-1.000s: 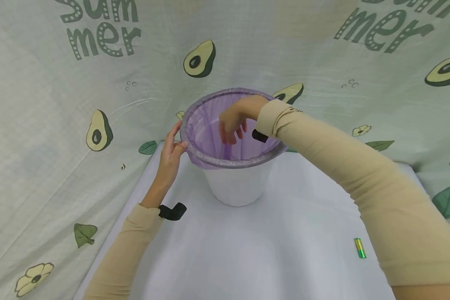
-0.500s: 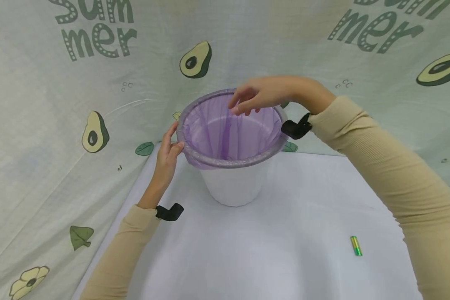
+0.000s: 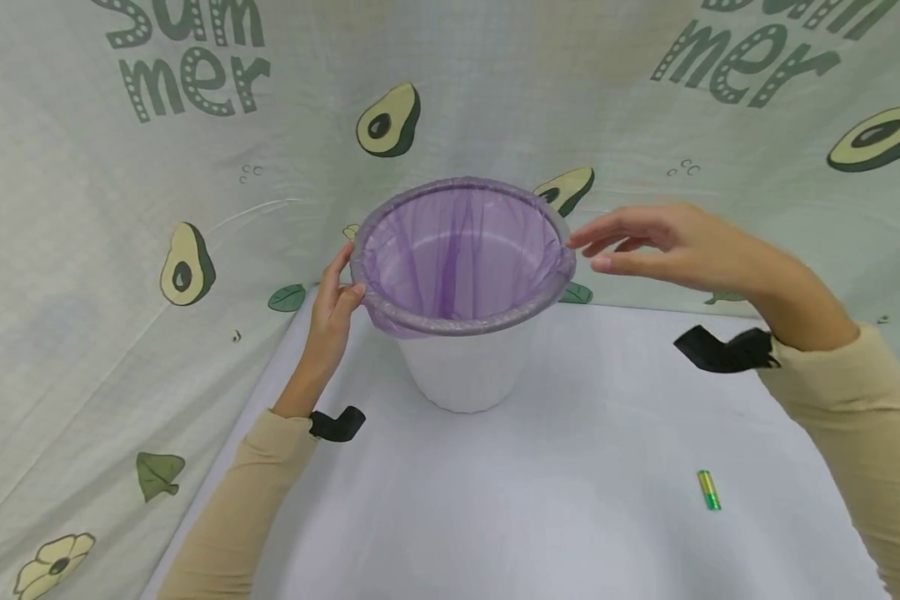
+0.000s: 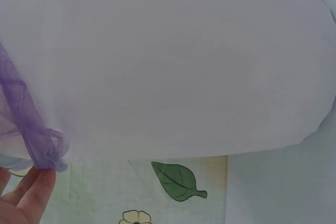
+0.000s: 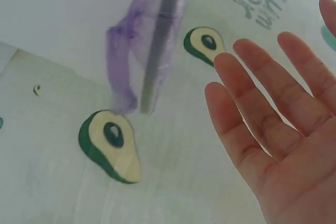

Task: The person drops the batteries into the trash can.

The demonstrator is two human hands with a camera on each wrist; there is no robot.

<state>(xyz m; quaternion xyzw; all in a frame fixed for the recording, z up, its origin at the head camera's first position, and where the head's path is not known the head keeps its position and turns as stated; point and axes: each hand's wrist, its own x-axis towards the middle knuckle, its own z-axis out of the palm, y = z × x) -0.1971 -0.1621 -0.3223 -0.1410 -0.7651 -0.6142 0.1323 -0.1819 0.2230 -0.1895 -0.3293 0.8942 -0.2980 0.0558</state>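
A white trash bin (image 3: 461, 371) stands upright on the white-covered surface. A thin purple trash bag (image 3: 487, 275) lines it, its edge folded outward over the grey rim (image 3: 450, 327). At the rim's left side my left hand (image 3: 332, 321) holds the bin, thumb and fingertips on the bag-covered edge. In the left wrist view, the fingers (image 4: 38, 195) meet the bag's gathered purple hem (image 4: 44, 148). My right hand (image 3: 682, 250) hovers just right of the rim with nothing in it. Its fingers (image 5: 239, 80) are extended and spread in the right wrist view.
A small green and gold battery (image 3: 708, 490) lies on the white surface (image 3: 525, 500) at the front right. Behind and to the left hangs a pale cloth (image 3: 495, 100) printed with avocados, leaves and lettering. Black straps with mounts sit on both wrists.
My right hand has come up out of the bin and moved right, past the rim. The left hand stays at the left side of the rim. Bin and battery have not moved.
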